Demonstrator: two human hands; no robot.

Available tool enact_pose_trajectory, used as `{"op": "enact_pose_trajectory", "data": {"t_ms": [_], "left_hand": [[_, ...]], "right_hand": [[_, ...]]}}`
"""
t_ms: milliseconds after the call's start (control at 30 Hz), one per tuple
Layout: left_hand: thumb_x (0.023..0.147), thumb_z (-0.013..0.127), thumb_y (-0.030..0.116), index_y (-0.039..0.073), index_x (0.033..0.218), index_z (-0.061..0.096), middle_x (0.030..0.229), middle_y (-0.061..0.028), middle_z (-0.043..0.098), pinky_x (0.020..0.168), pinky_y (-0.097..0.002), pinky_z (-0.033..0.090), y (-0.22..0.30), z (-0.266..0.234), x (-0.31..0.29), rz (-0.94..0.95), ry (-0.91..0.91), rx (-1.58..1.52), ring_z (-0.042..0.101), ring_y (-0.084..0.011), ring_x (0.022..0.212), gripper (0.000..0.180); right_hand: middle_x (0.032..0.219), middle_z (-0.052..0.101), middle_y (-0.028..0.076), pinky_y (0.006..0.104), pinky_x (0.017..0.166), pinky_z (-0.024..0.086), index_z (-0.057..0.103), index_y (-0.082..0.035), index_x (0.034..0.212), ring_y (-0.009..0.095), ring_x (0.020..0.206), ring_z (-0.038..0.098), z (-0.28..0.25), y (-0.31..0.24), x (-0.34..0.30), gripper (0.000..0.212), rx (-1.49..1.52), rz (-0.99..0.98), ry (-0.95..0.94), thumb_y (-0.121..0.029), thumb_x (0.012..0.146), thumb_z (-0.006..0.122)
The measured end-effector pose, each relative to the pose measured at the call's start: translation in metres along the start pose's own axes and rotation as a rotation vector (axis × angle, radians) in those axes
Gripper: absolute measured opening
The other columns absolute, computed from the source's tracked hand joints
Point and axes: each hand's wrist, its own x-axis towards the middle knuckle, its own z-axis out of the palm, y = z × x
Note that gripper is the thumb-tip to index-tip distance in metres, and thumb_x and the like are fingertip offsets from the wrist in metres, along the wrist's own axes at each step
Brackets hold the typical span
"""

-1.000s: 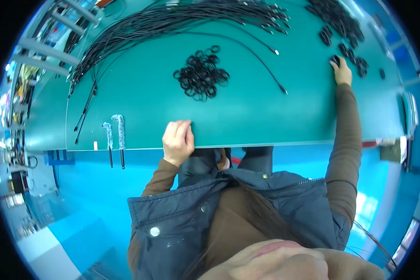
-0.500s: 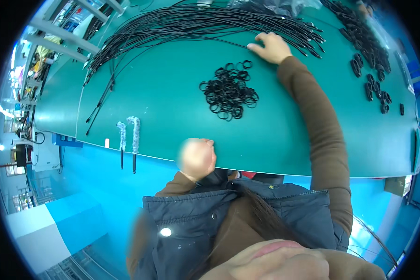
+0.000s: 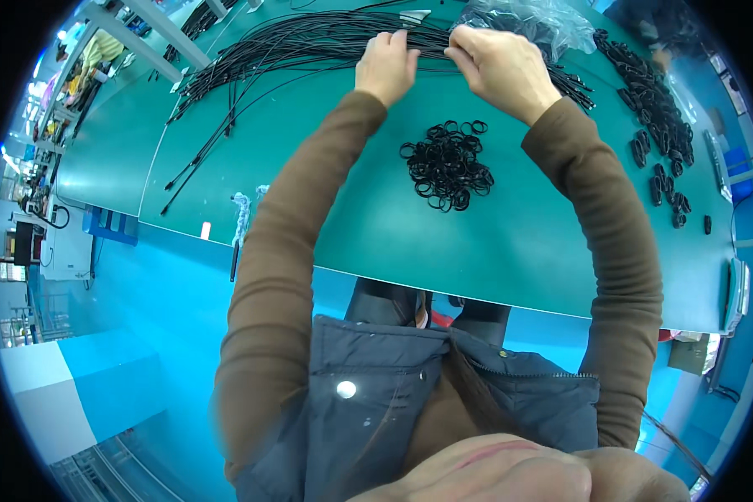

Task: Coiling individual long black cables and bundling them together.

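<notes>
A long bundle of thin black cables lies across the far side of the green table. My left hand reaches onto the bundle's near edge, its fingers stretched over the cables and the thumb a little apart. To its right, my right hand is closed, thumb and fingers pinched near the bundle's right part, apparently on a black cable. The fingertips partly hide what is pinched. Nearer to me, below the right hand, is a loose heap of black rings, touched by neither hand.
Clear plastic bags lie behind my right hand. Many coiled black cables spread along the table's right side. A fuzzy-headed brush rests over the front edge, partly behind my left sleeve. A grey metal frame stands at far left.
My left hand has gone from the table's front edge forward to the cable bundle. My right hand has moved slightly farther up the bundle and closed its fingers. The view has shifted a little.
</notes>
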Motion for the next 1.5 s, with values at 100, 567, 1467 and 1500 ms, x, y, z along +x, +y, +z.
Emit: {"op": "enact_pose_trajectory", "data": {"t_ms": [100, 567, 1467, 1500], "left_hand": [[0.081, 0.057, 0.013, 0.010, 0.095, 0.064, 0.092, -0.0109, 0.062, 0.073, -0.0424, 0.051, -0.091, 0.055, 0.018, 0.055, -0.030, -0.038, 0.060, -0.0329, 0.083, 0.016], [0.091, 0.053, 0.025, 0.005, 0.088, 0.064, 0.083, -0.0125, 0.063, 0.066, -0.0422, 0.051, -0.173, 0.093, 0.053, 0.121, -0.048, 0.200, 0.060, -0.0330, 0.072, 0.022], [0.098, 0.049, 0.029, -0.002, 0.088, 0.061, 0.052, 0.0008, 0.045, 0.036, -0.0219, 0.033, 0.139, -0.181, -0.068, -0.297, -1.535, -1.266, 0.037, -0.0088, 0.040, 0.034], [0.099, 0.048, 0.029, -0.003, 0.092, 0.060, 0.051, 0.0025, 0.041, 0.034, -0.0223, 0.029, 0.143, -0.180, -0.093, -0.458, -1.615, -1.467, 0.031, -0.0078, 0.039, 0.035]], "right_hand": [[0.070, 0.062, 0.006, 0.0292, 0.051, 0.044, 0.061, -0.007, 0.086, 0.022, 0.052, 0.055, -0.020, -0.001, 0.012, 0.006, -0.029, -0.079, 0.069, -0.013, 0.088, 0.061], [0.078, 0.059, 0.001, 0.0212, 0.056, 0.037, 0.063, -0.002, 0.096, 0.008, 0.061, 0.045, -0.222, 0.129, -0.278, 0.010, -0.132, 0.704, -0.124, -0.011, 0.093, 0.058], [0.082, 0.068, 0.003, 0.0307, 0.058, 0.048, 0.059, -0.009, 0.104, 0.021, 0.065, 0.064, -0.061, -0.015, -0.136, 0.018, 0.051, 0.151, 0.121, -0.018, 0.088, 0.062], [0.081, 0.068, 0.003, 0.0301, 0.055, 0.047, 0.059, -0.009, 0.102, 0.021, 0.063, 0.063, -0.069, -0.025, -0.141, 0.016, 0.013, 0.142, 0.093, -0.016, 0.088, 0.062]]}}
